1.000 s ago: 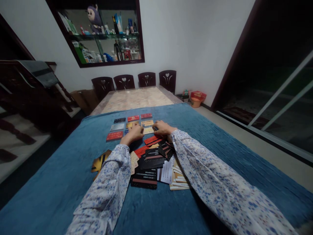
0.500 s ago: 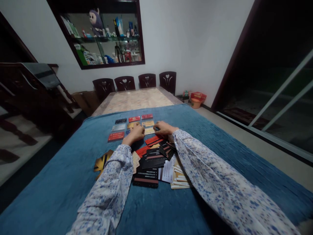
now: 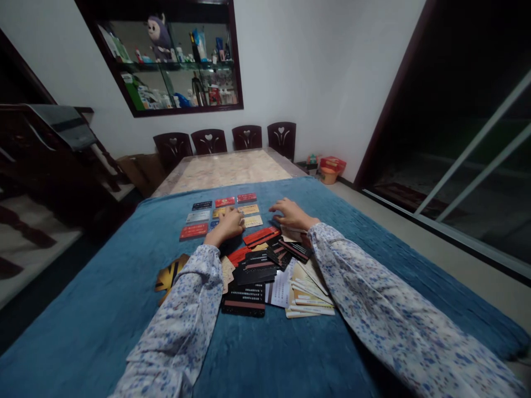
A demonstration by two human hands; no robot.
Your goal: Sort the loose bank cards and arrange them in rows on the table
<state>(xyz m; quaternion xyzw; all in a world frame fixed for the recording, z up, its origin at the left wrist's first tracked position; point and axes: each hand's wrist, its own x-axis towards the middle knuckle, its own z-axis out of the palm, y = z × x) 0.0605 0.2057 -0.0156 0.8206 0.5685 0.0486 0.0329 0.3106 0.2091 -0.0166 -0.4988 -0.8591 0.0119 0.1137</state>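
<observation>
Several cards lie in rows on a blue cloth [image 3: 124, 260]. My left hand [image 3: 229, 225] rests over the middle of these rows, its fingers bent but apart, partly covering a gold card [image 3: 217, 212] and a blue one. Beside its fingertips is a cream card [image 3: 253, 221], below a yellow-and-blue card [image 3: 250, 209]. To the right, my right hand [image 3: 292, 213] hovers with fingers spread and nothing in them, above another cream card [image 3: 291, 234]. Closer to me, black cards [image 3: 244, 298], red cards [image 3: 262, 236] and fanned whitish-gold cards [image 3: 309, 303] overlap in a loose heap.
Gold-and-black cards [image 3: 168, 276] lie left of my left sleeve. Past the cloth the marble tabletop [image 3: 232, 168] continues to several dark chairs [image 3: 207, 141]. A wall cabinet [image 3: 186, 108] hangs behind; an orange bucket [image 3: 328, 176] stands on the floor at right.
My right hand has drawn back to the right, away from the cream card at the row's end, and its fingers have spread. My left hand stays almost in place.
</observation>
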